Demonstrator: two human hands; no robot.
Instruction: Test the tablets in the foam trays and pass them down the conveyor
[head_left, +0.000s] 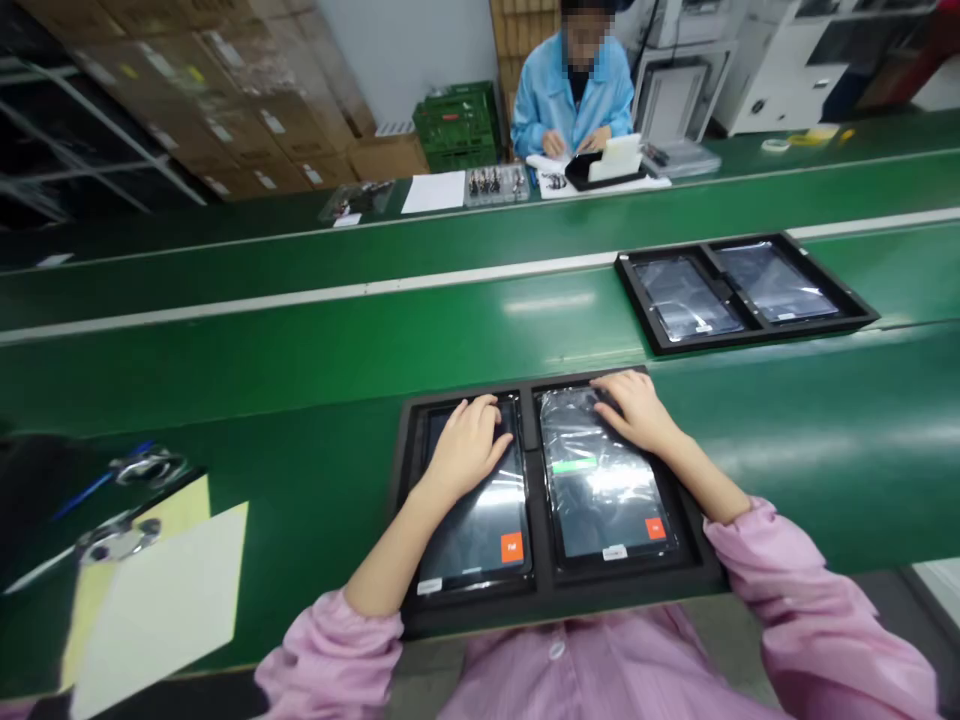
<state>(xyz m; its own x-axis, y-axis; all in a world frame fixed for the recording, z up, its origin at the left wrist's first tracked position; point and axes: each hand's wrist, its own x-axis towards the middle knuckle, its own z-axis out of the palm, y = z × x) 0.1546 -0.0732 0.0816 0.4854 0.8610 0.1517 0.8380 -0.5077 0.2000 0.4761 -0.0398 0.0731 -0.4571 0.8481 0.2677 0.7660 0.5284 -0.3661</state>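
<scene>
In front of me a black foam tray (pixel 532 470) holds two tablets side by side, both screens lit. The left tablet (pixel 480 520) shows an orange square near its lower right corner. On the right tablet (pixel 600 510), under clear wrinkled film, there is a green bar and a smaller orange square. My left hand (pixel 466 445) lies over the upper part of the left tablet, fingers spread. At the top right corner of the other tablet rests my right hand (pixel 636 408), fingers stretched toward the tray's far edge. Neither hand grips anything that I can see.
Another black tray (pixel 757 325) with two film-covered tablets sits at the far right on the green belt. Paper sheets (pixel 165 600), scissors (pixel 120 540) and a blue pen (pixel 94 490) lie at left. Across the line a person (pixel 574 95) in blue works beside small parts (pixel 496 184).
</scene>
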